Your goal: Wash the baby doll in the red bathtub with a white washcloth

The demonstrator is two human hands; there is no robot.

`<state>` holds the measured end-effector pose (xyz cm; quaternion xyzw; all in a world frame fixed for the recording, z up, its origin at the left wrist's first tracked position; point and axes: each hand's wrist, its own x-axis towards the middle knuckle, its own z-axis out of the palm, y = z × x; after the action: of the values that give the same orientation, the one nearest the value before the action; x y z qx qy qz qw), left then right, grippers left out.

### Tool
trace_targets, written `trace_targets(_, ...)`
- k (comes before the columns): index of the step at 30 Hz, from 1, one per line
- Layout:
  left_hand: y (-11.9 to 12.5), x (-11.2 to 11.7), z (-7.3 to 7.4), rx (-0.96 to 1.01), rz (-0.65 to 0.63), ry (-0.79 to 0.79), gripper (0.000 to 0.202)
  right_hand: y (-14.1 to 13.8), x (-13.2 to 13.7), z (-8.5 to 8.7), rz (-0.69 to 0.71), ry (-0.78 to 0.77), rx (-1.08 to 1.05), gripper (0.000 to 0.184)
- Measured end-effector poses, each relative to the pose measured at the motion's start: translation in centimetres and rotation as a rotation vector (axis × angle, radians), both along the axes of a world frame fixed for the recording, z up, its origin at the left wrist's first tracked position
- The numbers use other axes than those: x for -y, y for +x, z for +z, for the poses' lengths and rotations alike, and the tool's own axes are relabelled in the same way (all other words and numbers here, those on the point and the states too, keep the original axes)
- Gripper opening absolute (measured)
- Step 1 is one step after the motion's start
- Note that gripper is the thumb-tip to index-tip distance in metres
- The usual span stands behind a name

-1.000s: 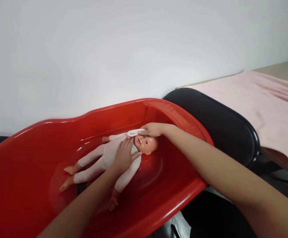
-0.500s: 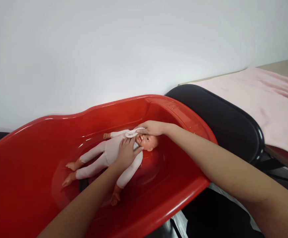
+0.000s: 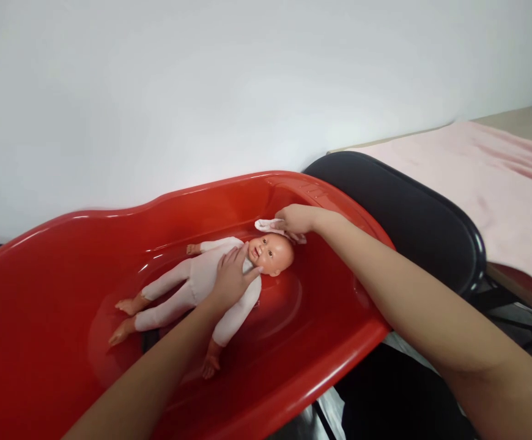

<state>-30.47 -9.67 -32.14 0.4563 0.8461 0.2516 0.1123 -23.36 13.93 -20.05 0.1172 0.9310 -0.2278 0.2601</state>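
Note:
A baby doll [image 3: 206, 278] in white clothing lies on its back in a red baby bath [image 3: 312, 342]. Its head is toward the right end and its bare feet toward the left. My left hand [image 3: 233, 275] rests flat across the doll's upper chest and neck, thumb apart from the fingers, covering part of the torso. Just beyond the top of the doll's head, my right hand [image 3: 296, 219] grips a small white cloth [image 3: 268, 225]. Part of that cloth hangs below the fingers, and the fingers partly hide it.
A black oval seat or tabletop [image 3: 394, 214] adjoins the bath's right end. Further right, a pink blanket [image 3: 486, 183] covers a surface. A pale wall [image 3: 202, 91] rises behind the bath. Dark frame parts [image 3: 518, 318] show below the blanket.
My right hand has moved with the cloth from the side of the doll's face up past its head, uncovering the face. My left hand stays on the chest.

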Motion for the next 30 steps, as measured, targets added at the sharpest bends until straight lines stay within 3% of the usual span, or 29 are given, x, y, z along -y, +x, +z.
trace_targets(7, 0.1, -0.1, 0.3, 0.02, -0.002, -0.007, 0.072, 0.2, -0.3, 0.2, 0.051, -0.002, 0.089, 0.038)
trace_targets(12, 0.1, -0.1, 0.3, 0.02, 0.008, -0.003, 0.071, 0.7, 0.1, 1.0, 0.141, -0.093, 0.245, 0.035)
trace_targets(18, 0.4, -0.1, 0.5, 0.026, 0.013, -0.012, 0.071, 1.2, -1.0, 1.8, -0.066, 0.032, -0.104, 0.03)
trace_targets(23, 0.4, -0.1, 0.4, 0.004, 0.013, -0.011, 0.071, 0.9, -0.8, 1.0, 0.016, -0.095, 0.138, 0.032)
trace_targets(28, 0.4, -0.1, 0.5, 0.002, 0.013, -0.03, 0.072, 0.4, 0.3, 0.1, 0.173, -0.061, 0.294, 0.035)
trace_targets(30, 0.4, -0.2, 0.6, 0.008, 0.016, -0.036, 0.072, 0.5, 0.4, 0.3, 0.166, -0.061, 0.29, 0.034)
